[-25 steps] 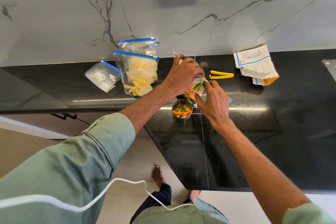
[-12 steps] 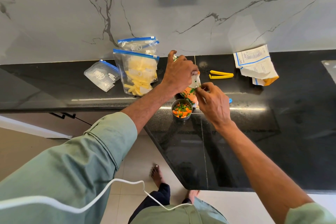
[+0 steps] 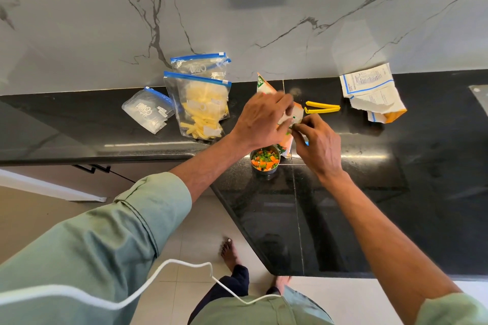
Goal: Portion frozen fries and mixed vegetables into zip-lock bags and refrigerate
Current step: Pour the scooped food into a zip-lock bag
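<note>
- A person in green sleeves stands barefoot at the black bench [image 3: 369,192], with a white cable looped across the chest.
- Near the bench's front edge, a small steel cup [image 3: 264,171] sits heaped with diced mixed vegetables [image 3: 264,160], directly below both hands.
- The right hand [image 3: 319,145] pinches the edge of the vegetable packet [image 3: 264,86] between thumb and forefinger. The left hand [image 3: 261,121], blurred, is curled over the packet from the other side. The packet sits tilted between them, its lower end just beside the cup.
- Risk: the cup looks full to the rim, so a knock from either wrist or from the packet's lower end could scatter pieces over the bench and floor. If the packet's mouth is open, a careless fold could shake out more.
- Further left, a zip-lock bag of fries [image 3: 203,108] stands propped up. An empty bag [image 3: 148,111] lies flat beside it and another bag [image 3: 200,64] leans on the wall. Whether any is sealed cannot be told.
- An open yellow clip [image 3: 320,108] lies just right of the hands, and a crumpled fries packet [image 3: 375,95] lies further right.
</note>
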The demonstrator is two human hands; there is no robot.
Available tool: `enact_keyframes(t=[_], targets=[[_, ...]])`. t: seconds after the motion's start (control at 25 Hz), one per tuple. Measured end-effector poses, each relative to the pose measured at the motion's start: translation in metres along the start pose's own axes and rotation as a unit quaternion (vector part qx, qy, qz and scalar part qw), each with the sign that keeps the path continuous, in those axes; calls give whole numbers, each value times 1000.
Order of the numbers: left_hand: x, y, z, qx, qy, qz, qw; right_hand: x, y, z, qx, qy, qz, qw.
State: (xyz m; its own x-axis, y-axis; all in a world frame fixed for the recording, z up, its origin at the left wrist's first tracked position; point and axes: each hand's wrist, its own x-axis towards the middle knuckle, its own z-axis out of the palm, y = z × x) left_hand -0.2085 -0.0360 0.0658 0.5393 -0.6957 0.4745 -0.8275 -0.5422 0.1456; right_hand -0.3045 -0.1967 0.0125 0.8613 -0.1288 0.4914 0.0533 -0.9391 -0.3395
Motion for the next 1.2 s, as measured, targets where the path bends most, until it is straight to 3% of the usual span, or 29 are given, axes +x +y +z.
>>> enact_keyframes(t=[0.16, 0.68, 0.96, 1.12, 1.2], targets=[[-9, 3, 3, -34, -103, -94, 990, -3, -2, 2, 9, -7, 19, 1000], [-3, 14, 3, -65, -92, -77, 991, -6, -2, 1, 63, 2, 3, 998], [12, -1, -10, -6, -185, 77, 980, -1, -3, 0, 41, -16, -52, 998], [16, -10, -15, 36, -189, 172, 966, 4, -3, 1, 22, -49, -77, 996], [21, -17, -20, 61, -167, 181, 967, 4, -5, -2, 10, -64, -84, 994]])
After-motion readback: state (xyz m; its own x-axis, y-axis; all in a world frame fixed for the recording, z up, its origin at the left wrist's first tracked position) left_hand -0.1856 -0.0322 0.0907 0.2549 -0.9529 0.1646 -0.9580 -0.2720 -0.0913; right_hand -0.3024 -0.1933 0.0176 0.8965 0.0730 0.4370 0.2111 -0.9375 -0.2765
